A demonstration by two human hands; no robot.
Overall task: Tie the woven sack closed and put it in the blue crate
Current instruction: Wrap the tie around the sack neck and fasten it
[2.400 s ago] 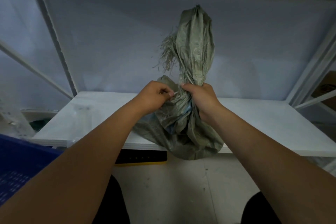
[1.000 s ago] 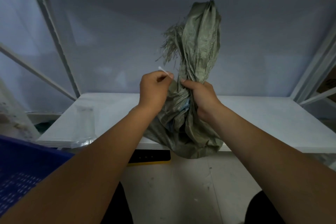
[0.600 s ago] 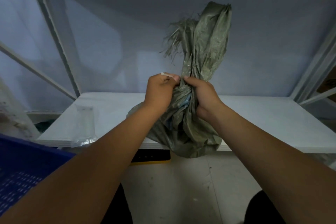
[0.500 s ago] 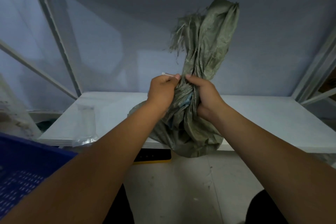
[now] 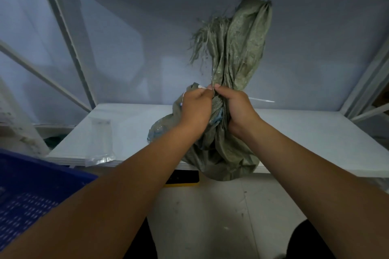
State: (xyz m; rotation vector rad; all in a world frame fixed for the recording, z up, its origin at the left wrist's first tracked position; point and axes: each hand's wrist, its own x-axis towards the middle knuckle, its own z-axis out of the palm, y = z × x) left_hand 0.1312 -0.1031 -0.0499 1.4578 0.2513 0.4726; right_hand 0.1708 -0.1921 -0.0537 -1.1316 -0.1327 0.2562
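Head view. Change against half a second ago: a thin white tie (image 5: 263, 100) now shows as a strip jutting out to the right beyond the right hand (image 5: 236, 107), where none was seen. Its white end, which stuck out past the left hand (image 5: 196, 108) on the far left, now sits at the fingertips where the two hands meet. Both hands remain at the neck of the sack (image 5: 223, 153), pressed close together.

Left hand: fingers curled, pinching the tie end against the neck. Right hand: clenched round the gathered neck.

Sack: olive-green woven cloth, neck bunched and twisted tight between the hands. The loose top stands up above them, leaning slightly right, with frayed strands hanging from its left edge. Something blue shows through between the hands and at the lower left bulge. The body rests on the front of the white bench (image 5: 315, 132), its bottom sagging over the edge.

Crate (image 5: 31, 185): blue, lower left, well apart from the sack.
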